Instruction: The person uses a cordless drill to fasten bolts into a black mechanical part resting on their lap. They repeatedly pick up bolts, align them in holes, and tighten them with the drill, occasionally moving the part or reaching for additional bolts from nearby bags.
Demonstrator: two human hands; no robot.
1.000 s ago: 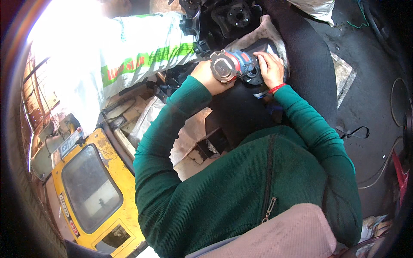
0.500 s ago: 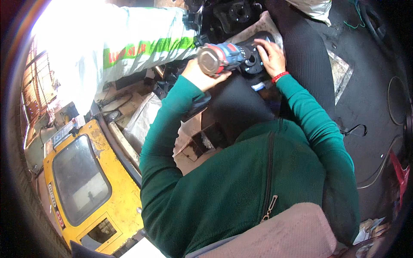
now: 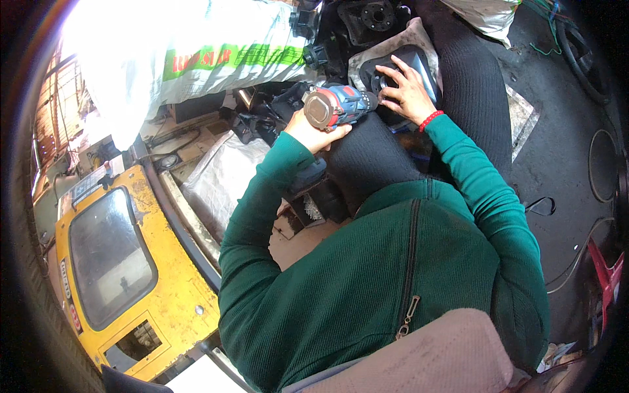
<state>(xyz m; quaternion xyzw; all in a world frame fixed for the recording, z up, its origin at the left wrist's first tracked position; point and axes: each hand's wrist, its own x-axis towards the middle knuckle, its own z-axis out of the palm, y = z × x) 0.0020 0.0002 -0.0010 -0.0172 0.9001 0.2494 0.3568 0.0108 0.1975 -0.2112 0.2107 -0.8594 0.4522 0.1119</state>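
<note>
Blue-red power drill (image 3: 337, 107), pointing right, black part (image 3: 372, 80) just beside it

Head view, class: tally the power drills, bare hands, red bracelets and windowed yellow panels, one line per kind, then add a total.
Power drill: 1
Bare hands: 2, the left hand and the right hand
Red bracelet: 1
Windowed yellow panel: 1
Total: 5

We cannot see most of the grip of the cordless drill (image 3: 341, 106), as the left hand (image 3: 314, 135) covers it, and whether its chuck (image 3: 371, 100) bears a bit is too small for us to tell. The right hand (image 3: 409, 96) hides part of the black plastic part (image 3: 371, 69). Glare swallows the white sack's (image 3: 268, 33) far end; the top edge crops the white bag (image 3: 488, 18).
</note>
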